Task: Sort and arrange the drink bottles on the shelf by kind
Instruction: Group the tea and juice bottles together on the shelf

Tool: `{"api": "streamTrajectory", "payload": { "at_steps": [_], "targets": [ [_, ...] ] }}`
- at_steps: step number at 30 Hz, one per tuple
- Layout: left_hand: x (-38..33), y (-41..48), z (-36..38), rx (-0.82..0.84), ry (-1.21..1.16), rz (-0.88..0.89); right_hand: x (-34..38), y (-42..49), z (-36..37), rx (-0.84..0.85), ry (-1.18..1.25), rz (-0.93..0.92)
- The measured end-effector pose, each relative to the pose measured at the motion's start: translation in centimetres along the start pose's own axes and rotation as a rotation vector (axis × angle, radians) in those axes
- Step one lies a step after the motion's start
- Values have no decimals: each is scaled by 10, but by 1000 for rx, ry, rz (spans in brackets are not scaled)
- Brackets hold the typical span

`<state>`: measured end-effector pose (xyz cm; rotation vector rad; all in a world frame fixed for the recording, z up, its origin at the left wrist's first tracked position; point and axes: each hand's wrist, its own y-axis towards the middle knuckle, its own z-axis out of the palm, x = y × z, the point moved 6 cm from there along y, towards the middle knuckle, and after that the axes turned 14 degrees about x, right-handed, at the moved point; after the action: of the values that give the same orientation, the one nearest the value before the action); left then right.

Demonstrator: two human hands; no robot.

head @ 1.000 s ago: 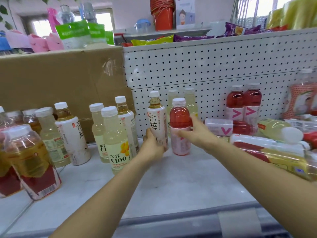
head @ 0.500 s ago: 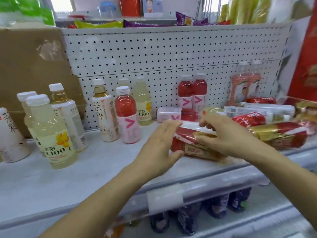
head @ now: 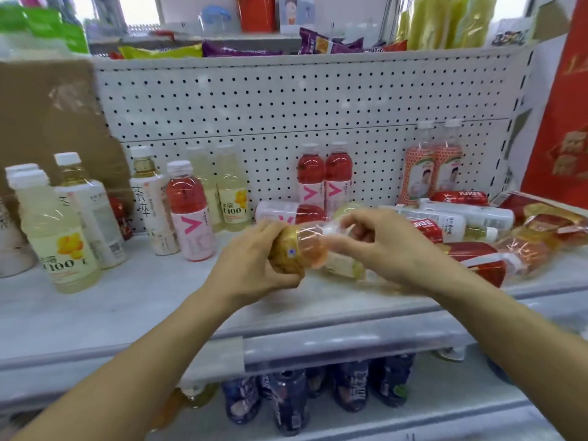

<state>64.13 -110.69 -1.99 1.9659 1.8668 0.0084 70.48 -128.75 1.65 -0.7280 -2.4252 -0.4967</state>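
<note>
My left hand [head: 254, 265] grips the gold-labelled body of an amber tea bottle [head: 299, 253] lifted above the shelf [head: 159, 300]. My right hand [head: 381, 246] pinches its white-capped neck end. Upright on the shelf stand a red drink bottle [head: 190, 211], a white-labelled tea bottle [head: 151, 202], pale yellow C100 bottles [head: 54, 237], and two red bottles [head: 324, 176] against the pegboard. More bottles lie on their sides at the right [head: 471, 218], red-labelled and white-labelled mixed. A pale bottle [head: 343, 265] lies under my hands.
A cardboard sheet [head: 47, 122] leans at the back left. Two orange-patterned bottles [head: 432, 167] stand at the back right beside a red box [head: 563, 122]. Dark bottles [head: 292, 399] fill the lower shelf. Snack bags [head: 241, 52] lie on the top shelf.
My hands left the upright tea and red bottles, went right to the lying bottles, and now hold an amber tea bottle lifted off the shelf. The view shifted right.
</note>
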Motion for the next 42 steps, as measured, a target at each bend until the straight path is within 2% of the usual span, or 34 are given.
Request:
{"api": "streamTrajectory", "payload": {
  "at_steps": [2, 4, 6, 8, 10, 12, 15, 18, 27, 31, 36, 37, 42],
  "targets": [
    [14, -10, -12, -130, -188, -100, 7, 10, -13, -89, 65, -61],
    [33, -19, -20, -226, -332, -215, 8, 24, -17, -97, -20, -79],
    [57, -28, -24, -294, -439, -330, 8, 40, -9, -7, -179, -95],
    [78, -35, -27, -336, -512, -428, 6, 55, 9, 125, -459, -101],
    [95, -37, -29, -337, -501, -483, 0, 67, 28, 220, -858, -76],
    [104, -36, -32, -295, -465, -500, -9, 77, 40, 289, -1108, -22],
    [115, -34, -33, -212, -468, -505, -14, 87, 51, 344, -1190, 45],
    [120, -36, -36, -231, -493, -510, -11, 92, 53, 357, -1198, 54],
    [139, -46, -48, -273, -435, -562, -9, 91, 60, 273, -632, 219],
    [143, -46, -49, -235, -474, -563, -12, 98, 72, 277, 172, 307],
    [141, -48, -51, -259, -497, -526, -4, 123, 103, 134, 878, 219],
    [141, -49, -50, -271, -499, -521, -1, 129, 107, 124, 900, 184],
    [146, -50, -48, -283, -544, -485, 16, 148, 130, 53, 710, 31]
  ]
}}
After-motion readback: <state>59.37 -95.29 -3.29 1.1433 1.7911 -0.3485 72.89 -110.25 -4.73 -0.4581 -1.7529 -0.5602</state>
